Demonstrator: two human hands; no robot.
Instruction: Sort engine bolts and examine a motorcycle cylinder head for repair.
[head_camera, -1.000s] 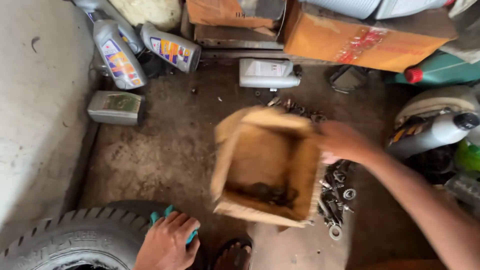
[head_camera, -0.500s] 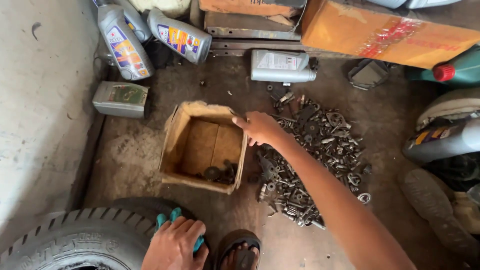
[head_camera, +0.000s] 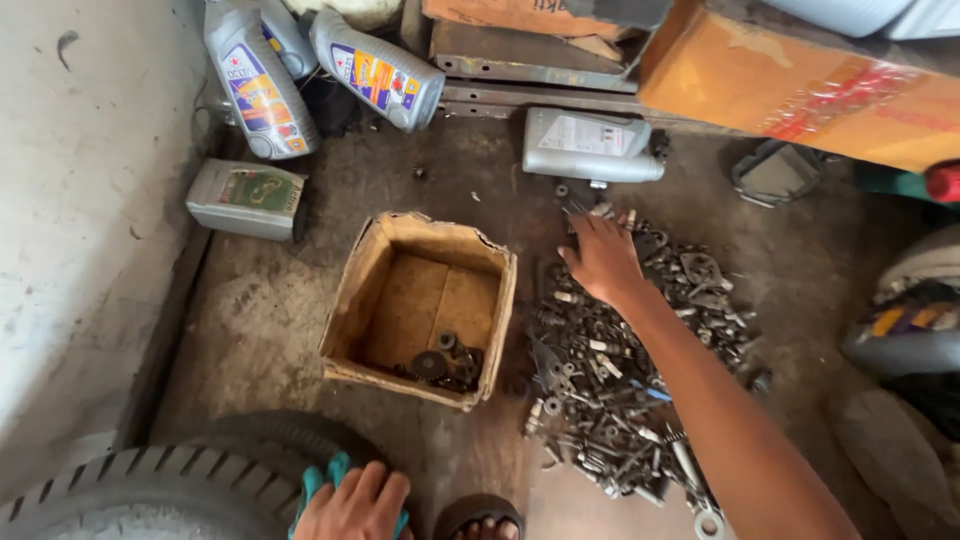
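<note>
The right hand (head_camera: 603, 258) is reaching over the far end of a heap of bolts, nuts and washers (head_camera: 620, 380) that is lying on the dirty floor (head_camera: 250, 320), fingers spread flat on the metal, gripping nothing. Just beside the heap, a torn cardboard box (head_camera: 420, 305) is sitting open, holding a few dark washers in its near corner. The left hand (head_camera: 352, 503) is resting loosely on a teal cloth (head_camera: 318, 482) atop a tyre (head_camera: 150, 490) at the floor's near edge. Grey oil bottles (head_camera: 375, 72) are lying along the far edge.
</note>
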